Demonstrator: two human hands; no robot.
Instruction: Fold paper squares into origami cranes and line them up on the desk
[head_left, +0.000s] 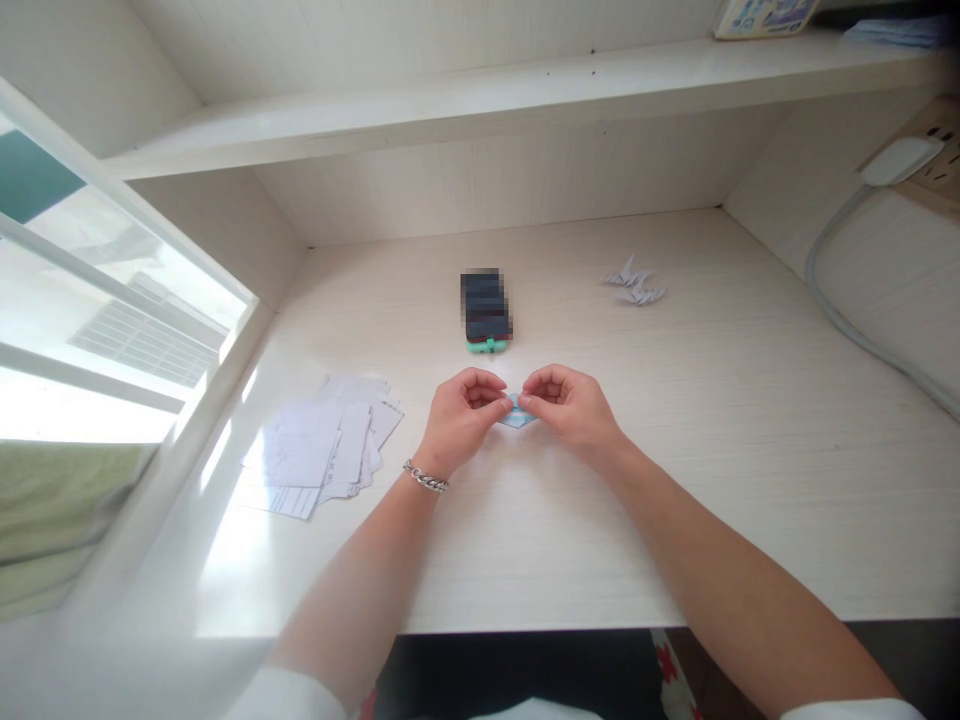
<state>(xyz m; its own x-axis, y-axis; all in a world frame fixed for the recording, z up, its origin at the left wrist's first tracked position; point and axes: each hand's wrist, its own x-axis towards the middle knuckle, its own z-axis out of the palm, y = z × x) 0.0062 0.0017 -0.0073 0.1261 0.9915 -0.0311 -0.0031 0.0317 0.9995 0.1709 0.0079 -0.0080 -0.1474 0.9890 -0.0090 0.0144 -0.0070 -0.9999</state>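
Note:
A small light-blue folded piece of paper [517,412] lies between my two hands, low over the white desk [675,480]. My left hand [459,416], with a chain bracelet at the wrist, pinches its left end with curled fingers. My right hand [568,405] pinches its right end the same way. Both hands sit near the middle of the desk, just in front of a phone [486,308] lying flat.
A loose pile of white paper slips [322,445] lies left of my hands. Two small folded white paper shapes [636,281] sit at the back right. A grey cable [847,300] runs down the right wall from a plug. A window is on the left, and a shelf overhead.

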